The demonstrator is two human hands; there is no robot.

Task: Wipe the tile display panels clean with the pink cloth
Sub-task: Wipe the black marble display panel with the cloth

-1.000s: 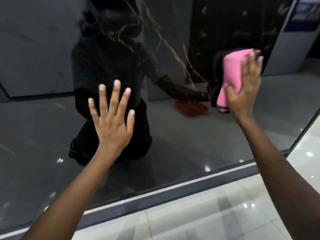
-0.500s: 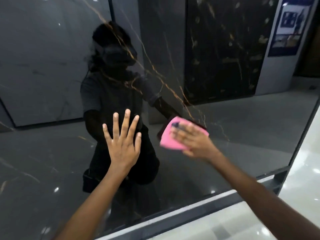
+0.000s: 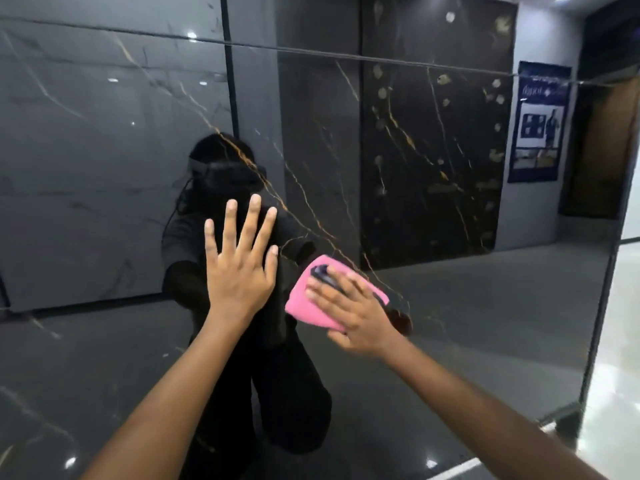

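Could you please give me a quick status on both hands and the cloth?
Left hand flat on glossy dark tile panel, fingers spread. Right hand pressing folded pink cloth against panel, fingers straight. Nothing in the way.

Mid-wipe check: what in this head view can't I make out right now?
- Dirt on the tile panel: reflections on the gloss mask it.
- Pink cloth: the right hand lying flat on it covers its right part.
- Panel's left and bottom edges: cut off by the frame.
- Blue poster text: too small and blurred.
- Left hand palm contact: only its back shows.
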